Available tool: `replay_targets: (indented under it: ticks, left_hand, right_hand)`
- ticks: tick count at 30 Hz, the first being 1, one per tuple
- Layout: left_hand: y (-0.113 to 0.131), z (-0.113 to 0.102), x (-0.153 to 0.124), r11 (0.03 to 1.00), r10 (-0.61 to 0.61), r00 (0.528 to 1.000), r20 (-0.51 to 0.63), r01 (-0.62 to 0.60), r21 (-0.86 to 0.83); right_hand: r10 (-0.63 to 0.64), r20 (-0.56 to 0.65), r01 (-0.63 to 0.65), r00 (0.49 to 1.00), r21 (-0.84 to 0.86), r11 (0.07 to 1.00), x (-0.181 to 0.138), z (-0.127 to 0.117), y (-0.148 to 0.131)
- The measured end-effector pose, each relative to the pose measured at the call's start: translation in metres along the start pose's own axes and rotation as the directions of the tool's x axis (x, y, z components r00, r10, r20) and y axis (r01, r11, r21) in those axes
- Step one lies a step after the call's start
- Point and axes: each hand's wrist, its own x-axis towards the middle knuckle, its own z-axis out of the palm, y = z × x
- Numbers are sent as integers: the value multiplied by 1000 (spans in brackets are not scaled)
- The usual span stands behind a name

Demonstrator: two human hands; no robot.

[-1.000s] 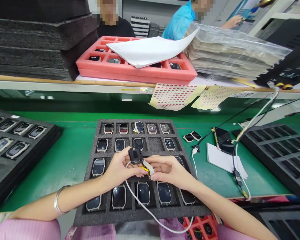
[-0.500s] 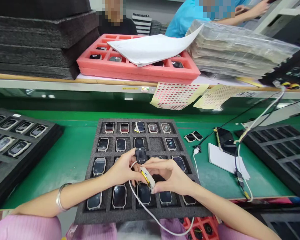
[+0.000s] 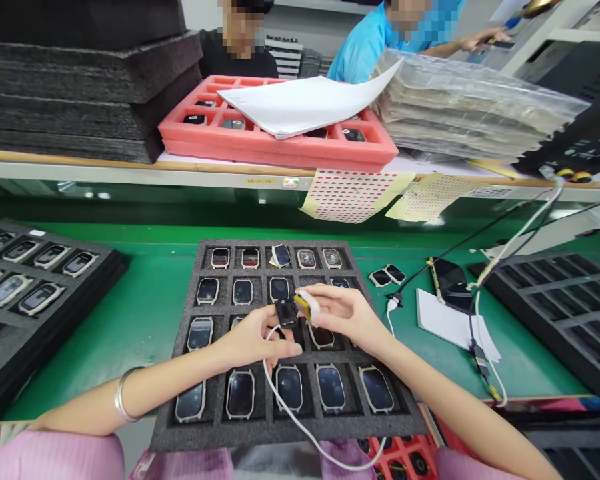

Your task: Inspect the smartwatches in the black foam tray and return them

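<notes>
A black foam tray with several smartwatch bodies in its pockets lies on the green bench in front of me. My left hand pinches a small black charging dock with a white cable running from it toward me. My right hand holds a pale watch body edge-on, just right of the dock, over the tray's second and third rows. Both hands are closed on what they hold.
Black foam trays stand at the left and right. A pink tray under a white sheet sits on the shelf, beside stacked black foam. A phone, paper, two loose watches and cables lie right. Two people sit beyond.
My right hand has lifted the pale watch body away from the dock and carried it up and farther over the tray. My left hand keeps the dock almost in place.
</notes>
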Motion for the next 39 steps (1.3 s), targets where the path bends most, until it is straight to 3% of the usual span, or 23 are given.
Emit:
replay_targets:
  ticks: [2,5,9,14,17,26,39]
  left_hand:
    - [-1,0,0,1000,-14,1000,18,14,0]
    - [-5,0,1,1000,-10,999,38,9,21]
    - [-11,1,2,998,26,999,30,-28,64]
    - [-13,6,2,993,69,996,-54,-63,101]
    - [-10,8,0,995,58,994,-88,-50,85]
    - [-8,3,-4,997,24,996,-84,-17,81]
    - [-9,1,-4,995,21,998,-62,-15,100]
  right_hand:
    - [-122,52,132,991,-398,908,0,1,-3]
    - [-189,213,284,959,-739,611,-1,9,-5]
    - [-150,327,359,933,-855,374,-1,18,-5]
    - [-153,379,407,913,-875,263,1,23,-8]
    - [-170,390,424,905,-860,283,2,25,-5]
    - [-310,290,423,905,-678,601,-1,22,13]
    - [-305,250,394,919,-599,697,-4,23,16]
